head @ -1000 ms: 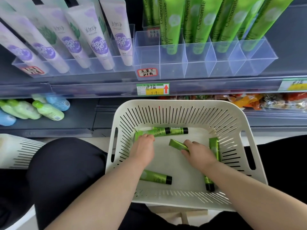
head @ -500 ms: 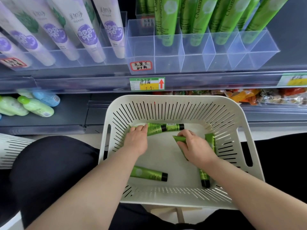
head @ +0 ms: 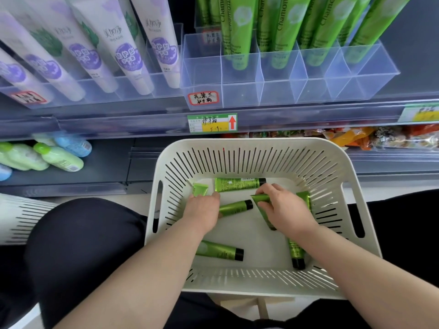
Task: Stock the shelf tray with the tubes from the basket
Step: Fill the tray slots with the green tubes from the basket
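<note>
From the head view, both of my hands are down in the white basket (head: 249, 144) that sits in front of me below the shelf. My left hand (head: 204, 208) is curled round a crimped tube (head: 200, 189), whose flat sealed end sticks out past my knuckles. A capped tube (head: 235, 207) pokes out from under the same hand, and I cannot tell whether I hold that one too. My right hand (head: 283, 211) grips a slanted tube (head: 260, 199) near its flat end, the body running down under my palm.

More loose tubes lie on the basket floor: one along the back wall (head: 240, 184), one near the front (head: 221, 251) and one at the right side (head: 296, 254).

Up on the shelf, the clear shelf tray (head: 285, 91) holds tall green tubes (head: 240, 32) upright in most compartments, while the leftmost one (head: 202, 74) looks empty.

These tubes should be light and soft-walled, a little slick, and they would dent if squeezed hard. I would take each by the middle of its body, cap down, and drop it in upright.
</note>
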{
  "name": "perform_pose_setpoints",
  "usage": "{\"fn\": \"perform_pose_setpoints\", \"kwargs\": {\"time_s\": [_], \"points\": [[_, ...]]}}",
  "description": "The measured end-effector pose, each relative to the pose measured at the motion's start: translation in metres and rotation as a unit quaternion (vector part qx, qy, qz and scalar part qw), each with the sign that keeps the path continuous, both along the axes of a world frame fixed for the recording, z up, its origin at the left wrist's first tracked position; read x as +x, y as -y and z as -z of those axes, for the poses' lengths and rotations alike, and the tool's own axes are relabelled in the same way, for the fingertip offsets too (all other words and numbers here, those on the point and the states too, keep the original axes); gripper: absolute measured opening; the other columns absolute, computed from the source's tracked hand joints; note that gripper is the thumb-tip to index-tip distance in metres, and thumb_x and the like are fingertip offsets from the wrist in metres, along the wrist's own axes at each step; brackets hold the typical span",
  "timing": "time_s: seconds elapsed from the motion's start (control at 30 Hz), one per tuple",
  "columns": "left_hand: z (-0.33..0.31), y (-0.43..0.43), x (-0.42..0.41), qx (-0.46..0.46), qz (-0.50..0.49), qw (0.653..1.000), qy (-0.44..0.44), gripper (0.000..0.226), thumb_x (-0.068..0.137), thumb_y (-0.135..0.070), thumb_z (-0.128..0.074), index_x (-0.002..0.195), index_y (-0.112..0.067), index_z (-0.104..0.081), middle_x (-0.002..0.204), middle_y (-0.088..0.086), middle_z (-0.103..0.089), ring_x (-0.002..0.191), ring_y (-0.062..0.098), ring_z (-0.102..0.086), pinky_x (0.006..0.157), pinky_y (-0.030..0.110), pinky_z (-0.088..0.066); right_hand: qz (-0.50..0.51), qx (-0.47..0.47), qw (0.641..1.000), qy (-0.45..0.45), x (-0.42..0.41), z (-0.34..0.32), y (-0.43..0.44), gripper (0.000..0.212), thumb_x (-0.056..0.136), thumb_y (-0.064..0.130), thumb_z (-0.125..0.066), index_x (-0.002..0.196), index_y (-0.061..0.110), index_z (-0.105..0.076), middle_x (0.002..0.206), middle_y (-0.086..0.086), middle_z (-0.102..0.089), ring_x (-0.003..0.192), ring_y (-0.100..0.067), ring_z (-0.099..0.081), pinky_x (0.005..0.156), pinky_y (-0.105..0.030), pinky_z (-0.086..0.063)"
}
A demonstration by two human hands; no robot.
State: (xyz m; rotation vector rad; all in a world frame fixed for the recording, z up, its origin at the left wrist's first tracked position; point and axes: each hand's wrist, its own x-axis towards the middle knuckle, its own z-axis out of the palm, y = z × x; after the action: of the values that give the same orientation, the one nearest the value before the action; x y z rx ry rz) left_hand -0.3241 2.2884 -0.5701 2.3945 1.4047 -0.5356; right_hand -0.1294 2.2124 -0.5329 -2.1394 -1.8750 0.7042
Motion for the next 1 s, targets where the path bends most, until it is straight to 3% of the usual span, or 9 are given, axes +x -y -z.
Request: {"fn": "perform_pose_setpoints", "kwargs": {"time_s": [0.1, 0.23, 0.33, 0.5, 0.63, 0.73, 0.83, 1.0], "points": [[-0.014, -0.001, 0.003, -0.057, -0.081, 0.99, 0.103, 0.025, 0.091, -0.029, -0.063, 0.112, -0.019, -0.053, 0.101, -0.001, -0.062, 0.09, 0.022, -0.059, 0.07, 0.03, -0.043, 0.008, 0.011, 1.0, 0.004, 0.001, -0.006, -0.001, 0.02, 0.093, 0.028, -0.052, 0.112, 0.026, -0.057, 0.106, 0.006, -0.057, 0.09, -0.016, -0.058, 0.071, -0.037, -0.054], [-0.033, -0.003, 0.007, -0.071, -0.189, 0.954, 0.221, 0.028, 0.084, -0.02, -0.071, 0.111, -0.023, -0.062, 0.112, -0.007, -0.061, 0.103, 0.014, -0.057, 0.085, 0.026, -0.044, 0.0, 0.021, 1.0, 0.021, 0.005, -0.018, 0.0, 0.019, 0.093, 0.024, -0.052, 0.109, 0.028, -0.061, 0.108, 0.009, -0.059, 0.099, -0.016, -0.054, 0.08, -0.034, -0.048], [-0.055, -0.002, 0.011, -0.062, -0.221, 0.93, 0.286, 0.021, 0.083, -0.019, -0.072, 0.103, -0.025, -0.069, 0.102, -0.011, -0.064, 0.097, 0.01, -0.059, 0.086, 0.028, -0.046, 0.003, 0.056, 0.998, 0.039, 0.008, -0.03, 0.001, 0.02, 0.092, 0.023, -0.054, 0.108, 0.029, -0.064, 0.108, 0.01, -0.063, 0.101, -0.017, -0.054, 0.084, -0.035, -0.046], [-0.095, 0.004, 0.018, -0.014, -0.194, 0.92, 0.342, 0.02, 0.088, -0.023, -0.068, 0.108, -0.022, -0.071, 0.099, -0.009, -0.07, 0.09, 0.008, -0.062, 0.084, 0.027, -0.048, 0.01, 0.121, 0.992, 0.036, 0.008, -0.065, 0.0, 0.02, 0.09, 0.024, -0.057, 0.109, 0.028, -0.064, 0.104, 0.01, -0.066, 0.099, -0.017, -0.058, 0.082, -0.036, -0.047], [-0.136, 0.004, 0.022, 0.056, -0.164, 0.909, 0.379, 0.027, 0.093, -0.023, -0.061, 0.12, -0.021, -0.066, 0.106, -0.011, -0.065, 0.088, 0.006, -0.058, 0.072, 0.008, -0.038, 0.017, 0.172, 0.984, 0.035, 0.008, -0.102, -0.004, 0.021, 0.089, 0.023, -0.059, 0.108, 0.027, -0.065, 0.104, 0.007, -0.068, 0.1, -0.02, -0.059, 0.081, -0.036, -0.047], [-0.17, -0.004, 0.027, 0.109, -0.159, 0.89, 0.412, 0.028, 0.093, -0.023, -0.061, 0.121, -0.02, -0.065, 0.113, -0.002, -0.068, 0.102, 0.017, -0.061, 0.085, 0.02, -0.044, 0.015, 0.222, 0.974, 0.045, 0.011, -0.138, -0.011, 0.02, 0.089, 0.023, -0.059, 0.109, 0.024, -0.064, 0.104, 0.004, -0.068, 0.1, -0.023, -0.059, 0.079, -0.038, -0.048], [-0.207, -0.014, 0.031, 0.139, -0.162, 0.869, 0.446, 0.023, 0.093, -0.024, -0.061, 0.115, -0.02, -0.067, 0.106, -0.002, -0.069, 0.098, 0.019, -0.063, 0.088, 0.033, -0.05, 0.018, 0.269, 0.962, 0.042, 0.012, -0.177, -0.021, 0.021, 0.091, 0.022, -0.057, 0.111, 0.022, -0.063, 0.106, 0.003, -0.067, 0.1, -0.024, -0.058, 0.078, -0.038, -0.048], [-0.272, -0.034, 0.033, 0.216, -0.153, 0.847, 0.461, 0.025, 0.093, -0.022, -0.062, 0.117, -0.022, -0.067, 0.11, -0.004, -0.067, 0.094, 0.014, -0.059, 0.08, 0.023, -0.042, 0.012, 0.332, 0.942, 0.037, 0.011, -0.234, -0.042, 0.022, 0.092, 0.02, -0.057, 0.114, 0.019, -0.063, 0.108, -0.001, -0.067, 0.101, -0.027, -0.057, 0.077, -0.04, -0.049]]}}
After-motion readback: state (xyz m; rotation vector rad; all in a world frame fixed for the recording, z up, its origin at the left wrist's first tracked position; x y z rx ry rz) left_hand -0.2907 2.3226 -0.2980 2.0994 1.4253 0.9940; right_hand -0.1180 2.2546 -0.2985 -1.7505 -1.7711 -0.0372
